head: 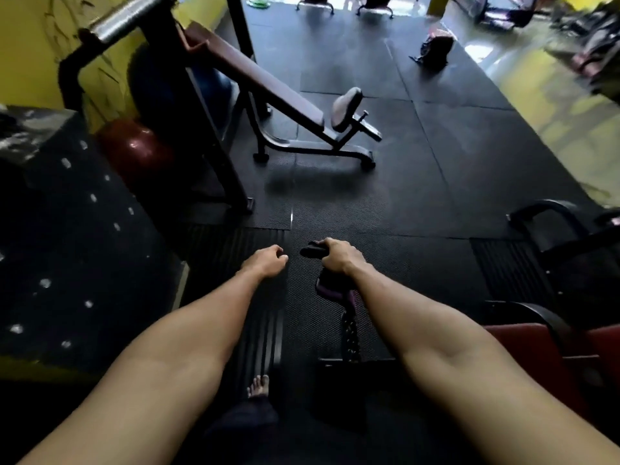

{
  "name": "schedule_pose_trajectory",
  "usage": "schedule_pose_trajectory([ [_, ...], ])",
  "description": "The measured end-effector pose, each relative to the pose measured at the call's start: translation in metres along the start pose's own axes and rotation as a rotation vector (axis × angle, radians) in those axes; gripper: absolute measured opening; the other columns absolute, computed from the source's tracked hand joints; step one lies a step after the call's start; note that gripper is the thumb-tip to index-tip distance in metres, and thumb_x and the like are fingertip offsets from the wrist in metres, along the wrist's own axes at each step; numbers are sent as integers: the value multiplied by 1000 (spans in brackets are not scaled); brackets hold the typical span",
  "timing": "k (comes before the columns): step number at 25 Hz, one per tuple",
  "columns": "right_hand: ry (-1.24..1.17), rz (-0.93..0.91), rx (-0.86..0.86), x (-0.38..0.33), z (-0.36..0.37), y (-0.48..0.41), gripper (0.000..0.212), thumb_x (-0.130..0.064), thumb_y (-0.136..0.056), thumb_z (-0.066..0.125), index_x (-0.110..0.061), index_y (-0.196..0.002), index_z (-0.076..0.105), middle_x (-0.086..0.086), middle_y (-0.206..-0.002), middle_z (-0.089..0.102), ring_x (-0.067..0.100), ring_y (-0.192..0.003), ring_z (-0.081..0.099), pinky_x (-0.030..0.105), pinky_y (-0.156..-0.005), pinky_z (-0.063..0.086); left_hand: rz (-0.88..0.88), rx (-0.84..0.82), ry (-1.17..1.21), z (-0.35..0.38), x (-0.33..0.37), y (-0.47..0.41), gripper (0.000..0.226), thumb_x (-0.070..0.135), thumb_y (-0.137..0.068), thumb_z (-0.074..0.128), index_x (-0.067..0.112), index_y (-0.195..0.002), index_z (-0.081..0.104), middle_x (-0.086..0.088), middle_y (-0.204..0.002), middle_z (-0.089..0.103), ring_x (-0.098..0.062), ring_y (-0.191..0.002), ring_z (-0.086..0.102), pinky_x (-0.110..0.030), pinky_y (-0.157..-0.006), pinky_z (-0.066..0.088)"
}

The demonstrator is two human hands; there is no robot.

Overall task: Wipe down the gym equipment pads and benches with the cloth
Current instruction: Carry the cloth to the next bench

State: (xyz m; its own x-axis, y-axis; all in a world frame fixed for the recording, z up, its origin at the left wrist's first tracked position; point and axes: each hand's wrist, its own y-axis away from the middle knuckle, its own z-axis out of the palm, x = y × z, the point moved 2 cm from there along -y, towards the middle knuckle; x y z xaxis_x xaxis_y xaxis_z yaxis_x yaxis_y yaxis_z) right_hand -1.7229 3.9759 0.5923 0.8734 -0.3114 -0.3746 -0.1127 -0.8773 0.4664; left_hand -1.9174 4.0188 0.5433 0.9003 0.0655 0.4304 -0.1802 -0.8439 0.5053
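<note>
My right hand (339, 258) grips a dark cloth (330, 286); one end sticks out to the left of the fist and the rest hangs below the wrist over a chain. My left hand (266, 261) hovers beside it with fingers loosely curled and nothing in them. Ahead stands an incline bench (265, 83) with a long maroon back pad and a small seat pad (345, 107). A red padded bench (523, 344) sits at the lower right, under my right forearm.
A black rack upright (214, 142) with a chrome bar stands at the left, exercise balls (141, 152) behind it. A dark speckled box (67, 246) fills the left side. A bag (434, 52) lies on the black mats far ahead. Black curved frames (550, 216) stand at right.
</note>
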Motion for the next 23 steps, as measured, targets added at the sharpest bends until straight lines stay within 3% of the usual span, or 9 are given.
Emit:
schedule_pose_trajectory([
  [9,-131,261,98,24,-76,-112,57,-15,-89,54,-37,-141,51,4,-131,62,27,-116,61,37,-95,48,225,-123,-123,-68,87,-165,46,49,-100,44,27,-141,52,-5,-142,57,-28,-127,55,-40,-104,45],
  [16,-264,444,235,85,-158,-199,62,-12,-87,51,-40,-143,51,7,-134,62,31,-118,61,37,-95,48,434,-213,-255,-81,220,-283,44,46,-101,45,24,-138,55,-6,-141,58,-28,-127,54,-40,-105,45],
  [23,-373,635,390,151,-242,-223,61,-10,-88,51,-36,-143,52,8,-138,61,33,-121,60,35,-97,46,668,-282,-399,-81,357,-343,44,41,-103,44,18,-138,55,-10,-141,58,-30,-125,55,-39,-102,46],
])
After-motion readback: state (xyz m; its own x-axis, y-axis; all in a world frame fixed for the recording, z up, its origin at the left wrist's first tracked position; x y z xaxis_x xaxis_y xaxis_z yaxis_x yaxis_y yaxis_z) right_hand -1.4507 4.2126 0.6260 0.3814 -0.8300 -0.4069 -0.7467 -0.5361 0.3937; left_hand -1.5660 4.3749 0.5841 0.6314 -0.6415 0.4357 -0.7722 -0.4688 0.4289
